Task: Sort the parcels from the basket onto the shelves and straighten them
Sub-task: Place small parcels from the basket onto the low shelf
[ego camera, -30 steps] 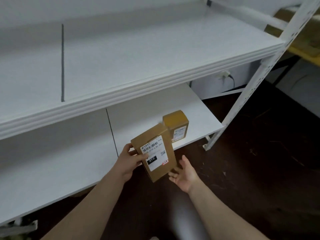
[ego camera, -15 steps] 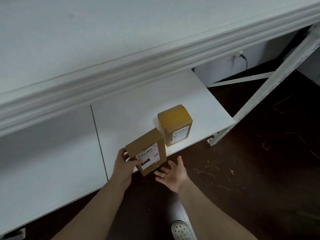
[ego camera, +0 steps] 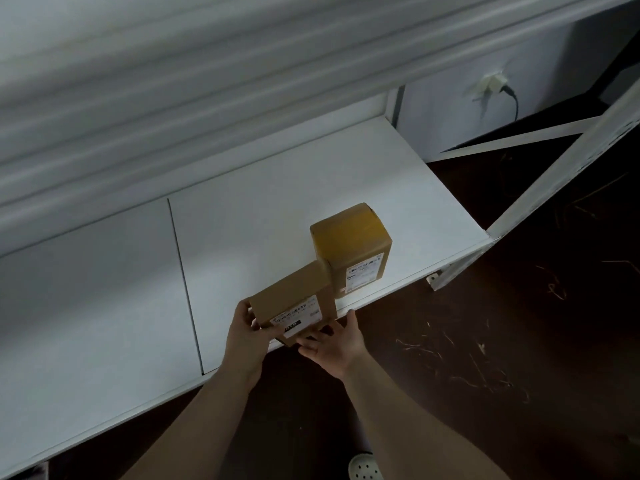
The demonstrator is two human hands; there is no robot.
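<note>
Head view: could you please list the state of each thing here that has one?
Brown parcel: held at the shelf's front edge, label facing the camera.
Yellow parcel: standing on the lower shelf, free of both hands.
Left hand: gripping the brown parcel's left side.
Right hand: fingers spread under its lower right corner.

I see a dark floor (ego camera: 519, 341) strewn with thin straw-like bits, a wall socket (ego camera: 491, 85) with a black cable plugged in, and a white perforated shoe (ego camera: 365, 466) at the bottom edge.
</note>
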